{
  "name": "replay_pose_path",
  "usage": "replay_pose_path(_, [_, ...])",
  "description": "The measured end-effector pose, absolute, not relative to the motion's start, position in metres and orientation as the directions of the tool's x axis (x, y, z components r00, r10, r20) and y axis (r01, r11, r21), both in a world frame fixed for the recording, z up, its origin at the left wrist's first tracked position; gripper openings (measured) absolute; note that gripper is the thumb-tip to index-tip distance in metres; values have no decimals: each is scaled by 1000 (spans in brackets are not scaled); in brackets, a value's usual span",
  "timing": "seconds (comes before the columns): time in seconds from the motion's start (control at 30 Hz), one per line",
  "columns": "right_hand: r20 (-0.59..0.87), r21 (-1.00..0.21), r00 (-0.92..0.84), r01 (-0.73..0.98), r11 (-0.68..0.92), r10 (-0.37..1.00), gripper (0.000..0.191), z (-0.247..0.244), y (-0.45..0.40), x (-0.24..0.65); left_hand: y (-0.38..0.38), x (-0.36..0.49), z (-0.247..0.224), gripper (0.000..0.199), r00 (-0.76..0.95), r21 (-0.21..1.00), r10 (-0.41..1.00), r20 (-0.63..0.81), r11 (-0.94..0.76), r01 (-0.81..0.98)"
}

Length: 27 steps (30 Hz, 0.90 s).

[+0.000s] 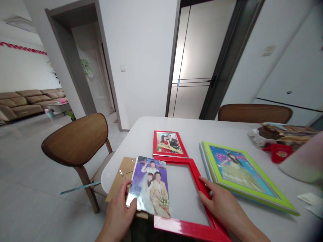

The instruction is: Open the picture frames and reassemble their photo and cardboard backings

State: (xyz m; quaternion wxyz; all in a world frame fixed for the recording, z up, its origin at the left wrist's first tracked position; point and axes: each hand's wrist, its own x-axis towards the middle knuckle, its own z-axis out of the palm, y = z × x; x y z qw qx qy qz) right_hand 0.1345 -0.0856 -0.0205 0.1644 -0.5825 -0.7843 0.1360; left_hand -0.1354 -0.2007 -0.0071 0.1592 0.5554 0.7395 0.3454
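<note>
My left hand grips a wedding photograph by its lower left edge, thumb on top. The photo overlaps the left part of a large red picture frame, whose opening shows the white table. My right hand is closed around the frame's right side. Partly under the photo and left hand lies a brown backing board with metal clips. A smaller red framed photo lies just beyond the large frame. To the right of my right hand are stacked frames, a green one on top.
The white table has a rounded left corner. Wooden chairs stand at the left and far right. Plastic packaging, a red packet and a pale rounded object occupy the table's right side.
</note>
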Motion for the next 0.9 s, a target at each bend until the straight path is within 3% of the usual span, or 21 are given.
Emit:
replay_pose_path(0.3, [123, -329, -310, 883, 334, 943, 40, -28, -85, 139, -199, -139, -9, 36, -210, 362, 952, 222, 119, 924])
replay_pose_path(0.43, [302, -377, -301, 833, 404, 905, 35, -19, -90, 131, -200, -138, -10, 35, -172, 335, 949, 264, 77, 939])
replay_pose_path(0.53, [247, -659, -292, 648, 381, 924, 41, -15, -96, 108, -201, -130, -11, 40, -113, 378, 952, 285, -3, 926])
replay_pose_path(0.63, [-52, -940, -321, 336, 62, 946, 59, -14, -102, 73, -201, -116, -13, 52, 6, 438, 966, 260, -123, 891])
replay_pose_path(0.73, [-176, -980, -439, -4, -197, 881, 66, -7, -108, 40, -197, -101, -15, 64, 121, 472, 968, 219, -214, 855])
replay_pose_path(0.83, [-83, -944, -527, -231, -236, 846, 49, 13, -115, 24, -188, -93, -12, 65, 124, 512, 951, 282, -258, 819])
replay_pose_path(0.9, [-35, -943, -506, -270, -196, 862, 45, 28, -118, 23, -183, -90, -4, 58, 56, 580, 915, 399, -299, 758])
